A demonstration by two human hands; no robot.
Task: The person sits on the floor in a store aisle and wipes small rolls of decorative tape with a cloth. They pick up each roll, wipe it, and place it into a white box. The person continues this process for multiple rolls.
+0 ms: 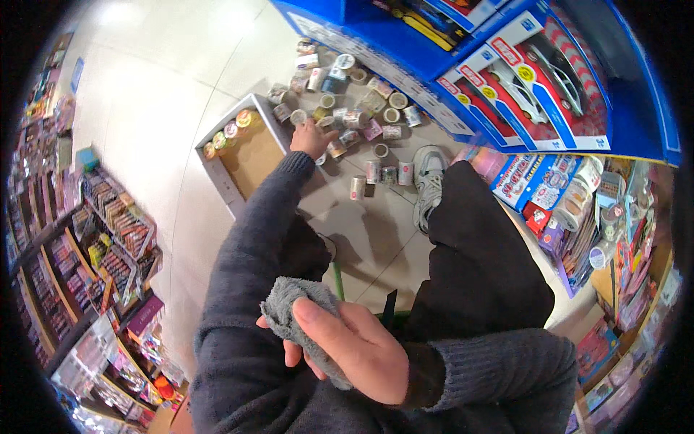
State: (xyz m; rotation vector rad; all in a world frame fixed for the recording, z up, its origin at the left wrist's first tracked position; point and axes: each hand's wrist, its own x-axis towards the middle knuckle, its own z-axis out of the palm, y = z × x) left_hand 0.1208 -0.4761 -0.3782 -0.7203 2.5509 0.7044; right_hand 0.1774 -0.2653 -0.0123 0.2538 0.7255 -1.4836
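My left hand [312, 139] reaches down among many small rolls of patterned tape on the tiled floor. Its fingertips are at a roll [298, 116]; whether they grip it is unclear. Just left of that hand, a white-walled tray [274, 127] with a brown bottom holds several upright rolls [231, 129] along its far-left side. Nearer me, my right hand [347, 347] is closed around a bunched grey cloth [295, 306], thumb on top. Several rolls [357, 187] stand in a short row on the floor beside my shoe [430, 184].
A blue display shelf [379, 70] with boxed toy cars [520, 92] rises at the upper right. Below it, a shelf of packaged goods [574, 200] runs down the right side. Racks of small goods [65, 255] line the left. My knees flank the floor before me.
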